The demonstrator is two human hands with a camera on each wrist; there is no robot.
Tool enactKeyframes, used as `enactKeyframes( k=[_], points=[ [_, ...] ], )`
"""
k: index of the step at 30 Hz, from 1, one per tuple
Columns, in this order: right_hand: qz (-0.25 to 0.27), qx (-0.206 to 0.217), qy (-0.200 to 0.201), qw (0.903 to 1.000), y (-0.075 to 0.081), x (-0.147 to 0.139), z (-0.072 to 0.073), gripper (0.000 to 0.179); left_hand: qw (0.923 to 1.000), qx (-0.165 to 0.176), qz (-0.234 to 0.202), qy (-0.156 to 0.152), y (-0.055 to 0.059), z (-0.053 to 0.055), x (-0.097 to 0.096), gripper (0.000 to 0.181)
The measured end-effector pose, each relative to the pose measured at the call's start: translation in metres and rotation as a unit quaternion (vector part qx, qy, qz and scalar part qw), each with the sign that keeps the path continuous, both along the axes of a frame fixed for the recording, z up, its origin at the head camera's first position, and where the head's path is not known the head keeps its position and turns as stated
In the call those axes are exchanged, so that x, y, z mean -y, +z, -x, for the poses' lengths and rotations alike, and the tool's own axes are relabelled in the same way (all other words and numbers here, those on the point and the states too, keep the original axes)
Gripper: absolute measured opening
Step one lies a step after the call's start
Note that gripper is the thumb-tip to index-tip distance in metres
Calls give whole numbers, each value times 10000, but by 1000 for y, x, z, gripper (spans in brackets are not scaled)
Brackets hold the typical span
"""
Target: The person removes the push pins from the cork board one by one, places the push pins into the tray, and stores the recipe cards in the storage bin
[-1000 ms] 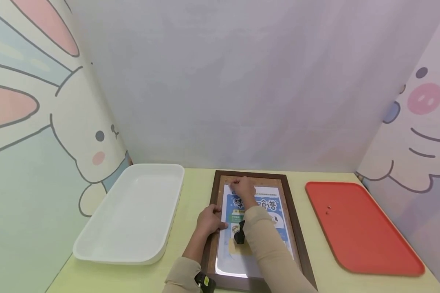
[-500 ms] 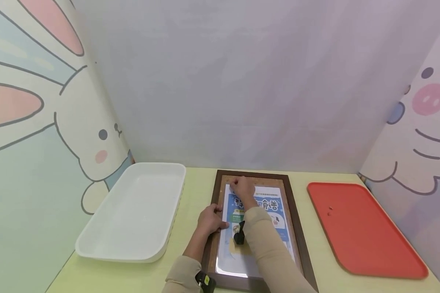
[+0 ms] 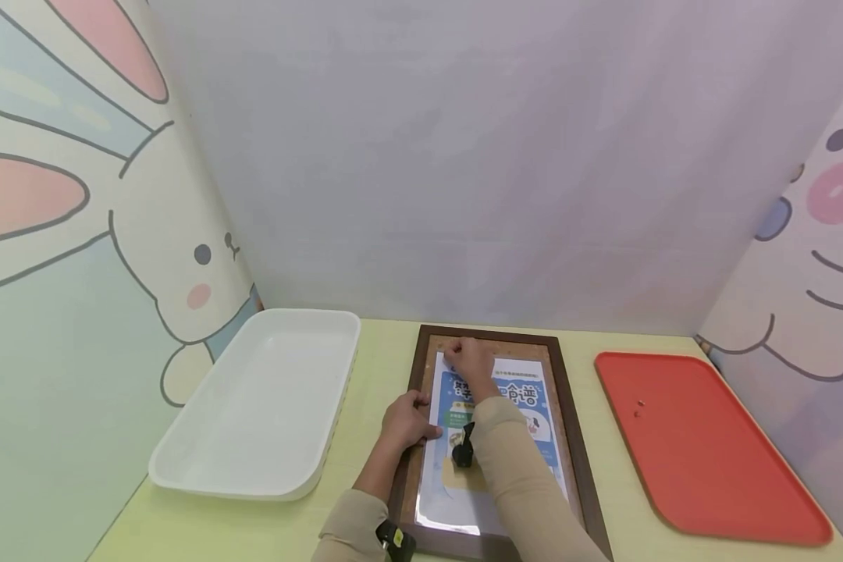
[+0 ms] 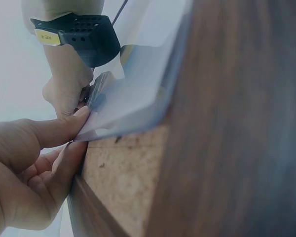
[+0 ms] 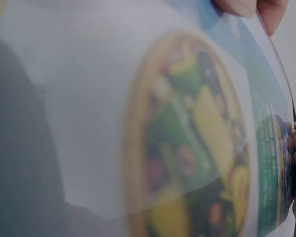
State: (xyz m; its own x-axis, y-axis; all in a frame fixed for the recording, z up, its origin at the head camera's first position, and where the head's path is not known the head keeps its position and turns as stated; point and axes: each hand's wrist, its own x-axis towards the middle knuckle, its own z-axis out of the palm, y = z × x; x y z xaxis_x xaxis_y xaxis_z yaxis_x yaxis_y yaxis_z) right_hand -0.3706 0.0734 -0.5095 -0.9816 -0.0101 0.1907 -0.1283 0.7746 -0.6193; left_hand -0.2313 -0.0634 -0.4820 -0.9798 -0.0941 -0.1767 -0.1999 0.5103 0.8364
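Note:
A laminated poster point(image 3: 452, 499) with blue printing lies on a cork board point(image 3: 516, 348) inside a dark brown wooden frame point(image 3: 569, 390). My left hand point(image 3: 405, 421) is at the poster's left edge; in the left wrist view its thumb lies on top and a finger just under the edge, pinching it. At the upper left corner of the poster, my right hand point(image 3: 472, 361) bends its fingers down against the board. Something small and dark shows at its fingertips in the left wrist view, largely hidden. The right wrist view shows the printed sheet point(image 5: 187, 133) up close.
To the left stands a deep white tray point(image 3: 253, 406). A red tray point(image 3: 716, 445) lies to the right, with two tiny pin-like pieces point(image 3: 640, 403) on it. The frame's far end is near the back curtain point(image 3: 464, 195). Cartoon-printed panels border both sides.
The head view has shifted slightly, so the trays and frame sit a little differently in it. Both hands hold nearly the same places on the poster.

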Motion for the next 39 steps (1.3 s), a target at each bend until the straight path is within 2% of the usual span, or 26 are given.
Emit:
enactKeyframes(
  k=[5, 11, 18, 25, 30, 34, 39],
  points=[
    [128, -18, -6, 9999, -2, 0, 0, 24, 10000, 30, -65, -21, 0, -1, 1, 53],
    [426, 94, -9, 9990, -6, 1, -1, 8, 10000, -13, 30, 5, -2, 0, 4, 52],
    [668, 273, -201, 9972, -7, 5, -4, 11, 10000, 50, 36, 18, -1, -3, 5, 52],
    [606, 184, -289, 9976, -9, 6, -4, 8, 10000, -8, 32, 7, -2, -4, 4, 52],
    [486, 79, -284, 9984, -8, 3, -3, 14, 10000, -9, 49, 37, -3, -3, 2, 51],
    [590, 9, -370, 9976, -6, 0, -4, 18, 10000, -29, 26, 25, -3, -2, 0, 51],
    [870, -38, -408, 9954, -3, -2, -3, 13, 9999, -101, 58, 4, -1, -1, -1, 52]
  ],
)
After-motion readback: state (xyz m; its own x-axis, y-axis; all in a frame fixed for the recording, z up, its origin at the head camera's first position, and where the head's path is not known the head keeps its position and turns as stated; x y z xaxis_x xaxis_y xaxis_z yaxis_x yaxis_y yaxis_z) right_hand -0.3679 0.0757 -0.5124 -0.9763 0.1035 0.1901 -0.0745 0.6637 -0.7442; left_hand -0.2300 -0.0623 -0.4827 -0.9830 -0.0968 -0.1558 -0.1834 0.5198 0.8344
